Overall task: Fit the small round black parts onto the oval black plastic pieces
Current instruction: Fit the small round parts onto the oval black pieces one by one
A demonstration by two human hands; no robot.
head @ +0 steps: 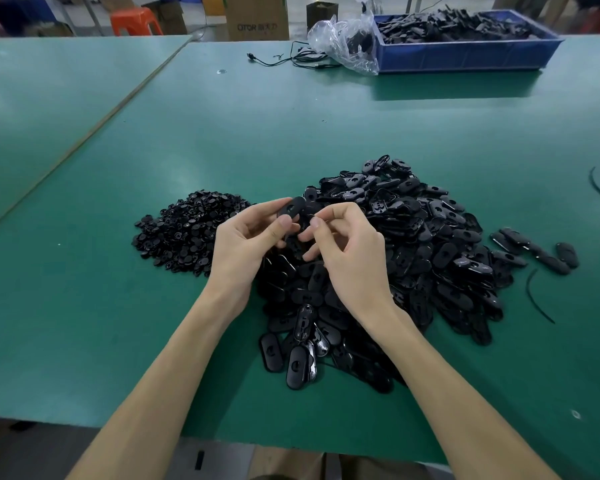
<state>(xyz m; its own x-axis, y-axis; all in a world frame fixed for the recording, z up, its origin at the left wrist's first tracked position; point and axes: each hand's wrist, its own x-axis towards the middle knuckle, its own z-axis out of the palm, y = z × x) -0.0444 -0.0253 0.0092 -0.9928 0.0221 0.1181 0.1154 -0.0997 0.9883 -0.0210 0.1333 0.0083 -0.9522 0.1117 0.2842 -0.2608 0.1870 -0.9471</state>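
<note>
A big heap of oval black plastic pieces (413, 244) lies on the green table (291, 133). To its left sits a smaller heap of small round black parts (184, 230). Over the near edge of the big heap, my left hand (246, 240) holds one oval piece (291, 206) between thumb and fingers. My right hand (347, 247) is right beside it, thumb and forefinger pinched together at that piece's right end. Anything between those fingertips is too small and dark to make out.
A blue crate (465, 53) full of black parts stands at the far right, with a crumpled clear plastic bag (347, 43) and a black cable (291, 58) beside it. Black strips (537, 299) lie right of the heap. A seam (94, 123) runs between two table tops on the left.
</note>
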